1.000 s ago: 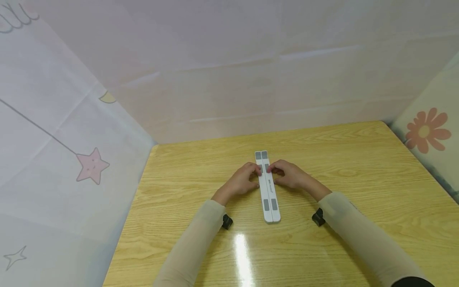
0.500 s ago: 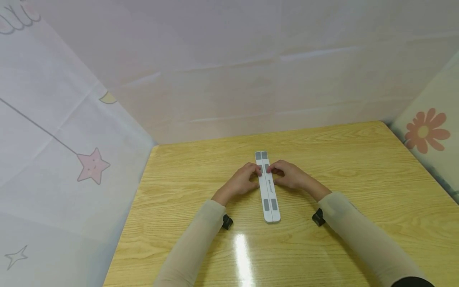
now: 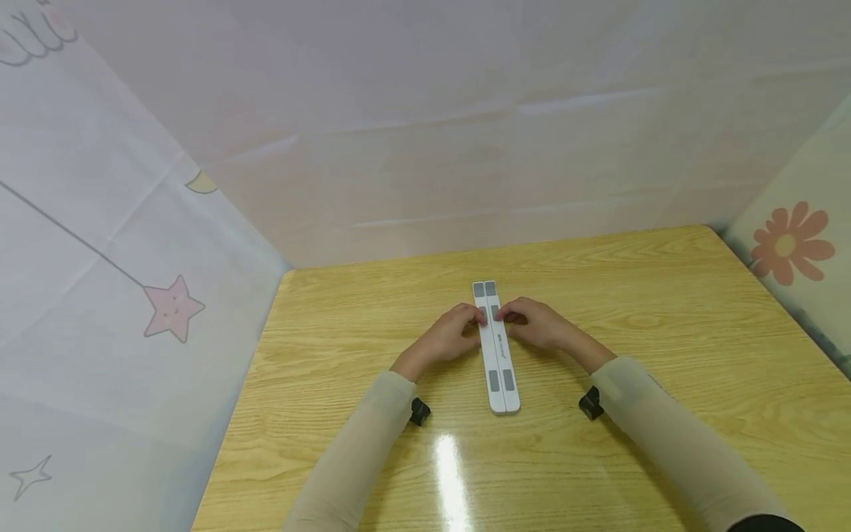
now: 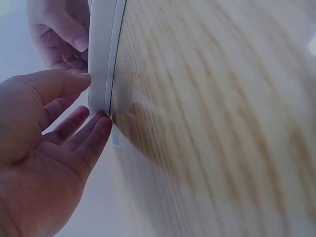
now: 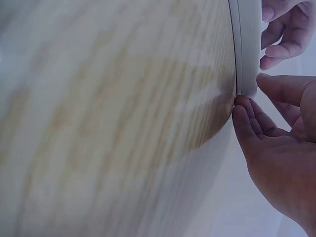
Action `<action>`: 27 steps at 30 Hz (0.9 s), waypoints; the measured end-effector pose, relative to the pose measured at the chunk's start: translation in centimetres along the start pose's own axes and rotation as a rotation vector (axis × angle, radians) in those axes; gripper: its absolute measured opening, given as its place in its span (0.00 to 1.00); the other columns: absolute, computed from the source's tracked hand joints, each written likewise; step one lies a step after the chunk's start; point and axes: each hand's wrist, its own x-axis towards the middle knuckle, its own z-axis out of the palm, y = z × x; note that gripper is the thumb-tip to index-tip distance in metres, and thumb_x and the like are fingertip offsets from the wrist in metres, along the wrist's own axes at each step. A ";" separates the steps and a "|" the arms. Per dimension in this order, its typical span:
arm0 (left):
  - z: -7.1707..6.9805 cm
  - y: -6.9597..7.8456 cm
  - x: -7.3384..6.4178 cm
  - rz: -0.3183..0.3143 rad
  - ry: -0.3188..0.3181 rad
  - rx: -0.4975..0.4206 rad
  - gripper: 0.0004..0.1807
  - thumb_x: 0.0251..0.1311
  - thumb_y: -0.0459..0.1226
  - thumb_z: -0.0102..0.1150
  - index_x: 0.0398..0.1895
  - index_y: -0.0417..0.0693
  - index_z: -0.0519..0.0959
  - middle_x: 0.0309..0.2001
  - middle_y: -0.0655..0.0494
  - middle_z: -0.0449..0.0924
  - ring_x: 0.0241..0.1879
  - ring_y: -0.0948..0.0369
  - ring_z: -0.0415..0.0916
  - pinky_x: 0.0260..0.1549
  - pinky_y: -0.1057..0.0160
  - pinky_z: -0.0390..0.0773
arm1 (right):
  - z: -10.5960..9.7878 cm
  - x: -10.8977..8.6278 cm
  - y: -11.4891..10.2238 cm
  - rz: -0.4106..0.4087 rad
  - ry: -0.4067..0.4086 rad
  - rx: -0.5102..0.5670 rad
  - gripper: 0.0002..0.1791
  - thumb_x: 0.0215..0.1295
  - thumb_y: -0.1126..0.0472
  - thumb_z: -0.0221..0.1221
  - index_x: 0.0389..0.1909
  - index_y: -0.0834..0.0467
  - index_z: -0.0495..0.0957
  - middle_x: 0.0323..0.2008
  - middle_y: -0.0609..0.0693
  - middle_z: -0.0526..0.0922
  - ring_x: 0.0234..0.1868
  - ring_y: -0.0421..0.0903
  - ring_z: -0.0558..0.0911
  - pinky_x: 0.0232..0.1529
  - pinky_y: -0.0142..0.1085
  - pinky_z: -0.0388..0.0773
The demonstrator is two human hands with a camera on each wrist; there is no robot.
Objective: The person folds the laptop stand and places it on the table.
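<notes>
A folded white laptop stand (image 3: 493,351) with grey pads and small print lies lengthwise on the wooden table. Its two long bars sit side by side. From the left, my left hand (image 3: 448,336) pinches the stand's left side, fingertips over a pad near the far half. My right hand (image 3: 538,325) does the same on the right side. In the left wrist view, thumb and fingers of the left hand (image 4: 44,148) meet the stand's edge (image 4: 101,49). The right wrist view has the right hand (image 5: 281,143) with bent fingers against the stand (image 5: 249,44).
The wood-grain table (image 3: 319,347) ends at a pale cloth backdrop (image 3: 412,162) behind and at both sides. Small black devices (image 3: 420,411) sit under both wrists. Light glares off the table's front part.
</notes>
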 end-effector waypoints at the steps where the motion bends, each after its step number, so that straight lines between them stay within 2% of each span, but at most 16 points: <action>1: 0.0 0.0 0.0 -0.003 0.000 -0.002 0.14 0.67 0.35 0.63 0.54 0.46 0.77 0.63 0.52 0.73 0.63 0.56 0.71 0.67 0.58 0.71 | -0.1 0.0 0.0 0.002 0.002 0.006 0.15 0.72 0.67 0.59 0.57 0.61 0.79 0.57 0.58 0.79 0.59 0.56 0.78 0.63 0.52 0.76; 7: -0.2 0.0 -0.4 -0.045 0.009 -0.031 0.14 0.70 0.37 0.60 0.57 0.48 0.77 0.63 0.53 0.73 0.63 0.55 0.72 0.65 0.57 0.73 | -0.8 -0.3 0.3 0.036 0.028 0.027 0.15 0.72 0.66 0.57 0.57 0.60 0.79 0.57 0.58 0.80 0.58 0.57 0.80 0.61 0.53 0.77; 13: -0.7 0.0 -0.8 -0.069 0.022 -0.037 0.16 0.70 0.34 0.57 0.59 0.50 0.76 0.65 0.53 0.72 0.64 0.53 0.72 0.64 0.56 0.74 | -1.7 -0.9 0.5 0.071 0.033 0.017 0.14 0.74 0.64 0.56 0.57 0.59 0.79 0.57 0.57 0.81 0.57 0.57 0.80 0.61 0.53 0.77; 20: -1.6 0.3 -1.8 -0.072 0.036 -0.020 0.18 0.71 0.35 0.57 0.62 0.48 0.75 0.66 0.53 0.71 0.66 0.52 0.70 0.65 0.53 0.73 | -2.6 -1.7 0.7 0.089 0.048 0.018 0.15 0.75 0.63 0.55 0.58 0.60 0.79 0.57 0.58 0.81 0.58 0.58 0.79 0.60 0.54 0.77; 27: -2.4 -0.4 -2.8 -0.071 0.063 -0.035 0.18 0.72 0.34 0.56 0.62 0.48 0.75 0.65 0.52 0.72 0.65 0.50 0.72 0.63 0.53 0.75 | -3.6 -2.5 0.8 0.082 0.069 0.014 0.16 0.76 0.61 0.55 0.59 0.62 0.78 0.57 0.60 0.81 0.57 0.59 0.79 0.59 0.55 0.77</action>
